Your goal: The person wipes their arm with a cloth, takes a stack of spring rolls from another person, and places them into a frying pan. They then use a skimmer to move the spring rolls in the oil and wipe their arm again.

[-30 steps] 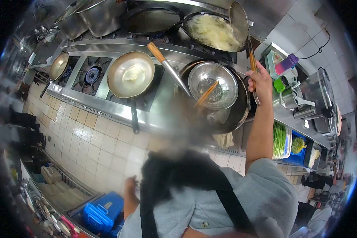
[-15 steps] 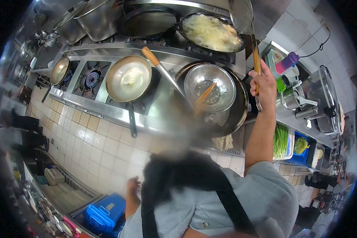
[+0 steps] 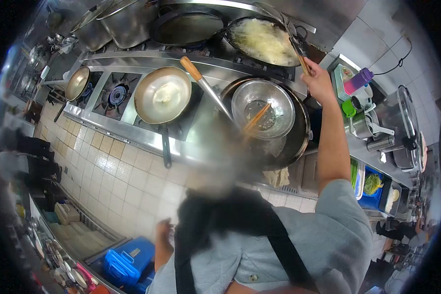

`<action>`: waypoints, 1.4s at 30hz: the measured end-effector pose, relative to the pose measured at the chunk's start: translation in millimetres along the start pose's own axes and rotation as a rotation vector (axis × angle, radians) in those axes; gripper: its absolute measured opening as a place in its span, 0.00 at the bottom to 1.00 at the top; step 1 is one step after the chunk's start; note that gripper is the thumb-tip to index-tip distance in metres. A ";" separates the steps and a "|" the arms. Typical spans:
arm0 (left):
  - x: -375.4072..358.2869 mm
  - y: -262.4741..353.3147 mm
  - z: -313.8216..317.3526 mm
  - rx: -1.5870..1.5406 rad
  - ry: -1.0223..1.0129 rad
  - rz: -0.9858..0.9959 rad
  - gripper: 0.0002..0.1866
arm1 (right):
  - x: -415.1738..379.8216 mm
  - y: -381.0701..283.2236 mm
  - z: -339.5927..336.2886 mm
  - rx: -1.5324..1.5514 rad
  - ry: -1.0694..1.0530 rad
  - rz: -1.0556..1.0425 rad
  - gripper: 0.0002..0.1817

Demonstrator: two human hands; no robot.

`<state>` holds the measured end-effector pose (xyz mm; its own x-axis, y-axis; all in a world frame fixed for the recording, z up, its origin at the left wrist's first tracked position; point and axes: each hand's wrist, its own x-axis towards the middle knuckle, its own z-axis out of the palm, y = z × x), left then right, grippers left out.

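Note:
My right hand (image 3: 321, 84) is closed round the handle of a skimmer (image 3: 280, 18), whose head is tipped nearly edge-on above the back wok. In that wok, pale food (image 3: 264, 41) fries in bubbling oil. Low by my side hangs my left hand (image 3: 164, 232), its fingers loosely bent and apart, with nothing visible in them. A perforated metal strainer bowl (image 3: 282, 93) rests over the large front wok (image 3: 301, 149), with wooden chopsticks (image 3: 256, 119) leaning in it. A tool with a wooden handle (image 3: 191, 68) slants out to the left; its lower end is blurred.
A frying pan (image 3: 144, 110) with something pale in it sits on the stove, its handle jutting over the front edge. A smaller pan (image 3: 77, 84) stands beside a burner (image 3: 117, 96). At right are a purple bottle (image 3: 358, 81) and pots; a blue box (image 3: 127, 262) is lower left.
My right hand has moved up and forward with the skimmer. The skimmer's head has swung left and tilted over the back wok. My left hand stays in place.

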<state>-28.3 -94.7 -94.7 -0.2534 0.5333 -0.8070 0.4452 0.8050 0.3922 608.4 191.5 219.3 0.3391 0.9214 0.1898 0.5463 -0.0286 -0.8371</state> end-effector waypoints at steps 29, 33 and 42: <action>-5.7 6.5 5.3 -0.015 -0.046 0.087 0.17 | -66.9 -30.7 -18.7 0.462 0.107 0.079 0.33; 57.6 -59.0 15.5 -0.171 -0.053 0.460 0.16 | -87.2 -24.7 -15.0 0.562 0.175 0.106 0.32; 42.7 -25.1 11.9 -0.111 -0.074 0.220 0.16 | -132.2 -32.2 -10.5 0.639 0.182 0.127 0.31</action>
<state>-40.0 -95.2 -144.3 -0.0950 0.6819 -0.7253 0.3848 0.6971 0.6050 554.0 66.6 226.5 0.5247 0.8446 0.1068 -0.0472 0.1541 -0.9869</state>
